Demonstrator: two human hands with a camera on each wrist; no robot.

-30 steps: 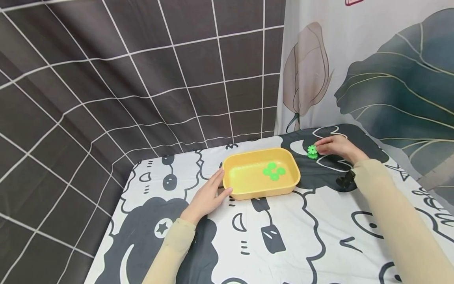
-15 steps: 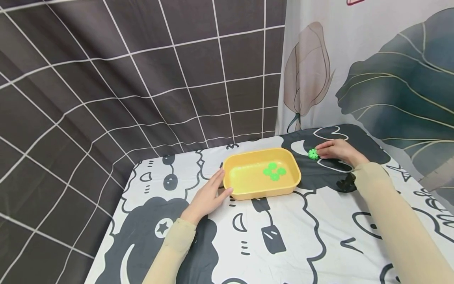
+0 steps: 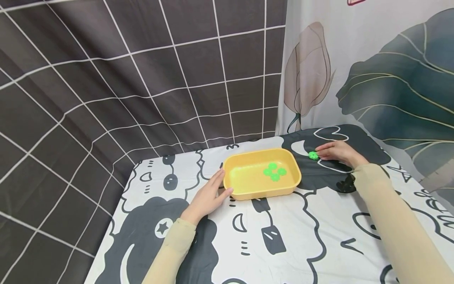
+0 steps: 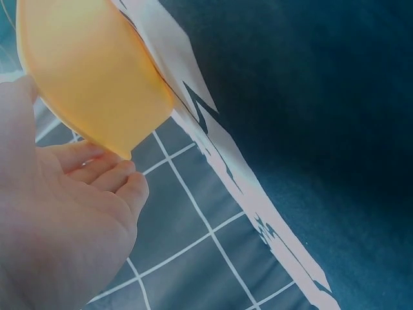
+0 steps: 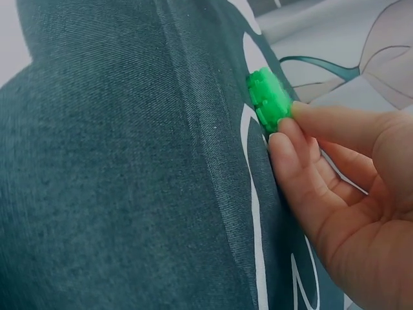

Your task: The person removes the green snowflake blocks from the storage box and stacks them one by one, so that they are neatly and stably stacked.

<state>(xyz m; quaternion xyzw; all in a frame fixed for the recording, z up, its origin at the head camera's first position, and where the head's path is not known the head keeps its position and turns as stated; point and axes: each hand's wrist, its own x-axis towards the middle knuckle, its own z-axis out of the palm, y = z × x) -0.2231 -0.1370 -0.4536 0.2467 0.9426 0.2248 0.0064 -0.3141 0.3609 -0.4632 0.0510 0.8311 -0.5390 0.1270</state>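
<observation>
A yellow tray (image 3: 244,185) sits on the printed cloth. My left hand (image 3: 207,199) rests against its left end, the thumb touching the near corner and the other fingers fairly straight along the side. In the left wrist view, the fingertips (image 4: 132,184) meet the tray wall (image 4: 97,71). Several green flower-shaped plastic discs (image 3: 272,166) lie inside, toward the right. Right of the tray, my right hand (image 3: 338,153) pinches green flower-shaped discs (image 3: 313,156) at their edge. The right wrist view shows these discs (image 5: 268,97) stacked face to face, low over the dark cloth.
A small dark shiny object (image 3: 347,184) lies near the right wrist, its kind unclear. A dark checked curtain (image 3: 198,79) hangs behind the cloth-covered surface (image 3: 283,221), and a leaf-patterned curtain (image 3: 400,90) hangs at the right.
The upper green disc, tilted up over another a second ago, now lies flat against it. My right hand has dipped slightly. The left hand and tray stay put.
</observation>
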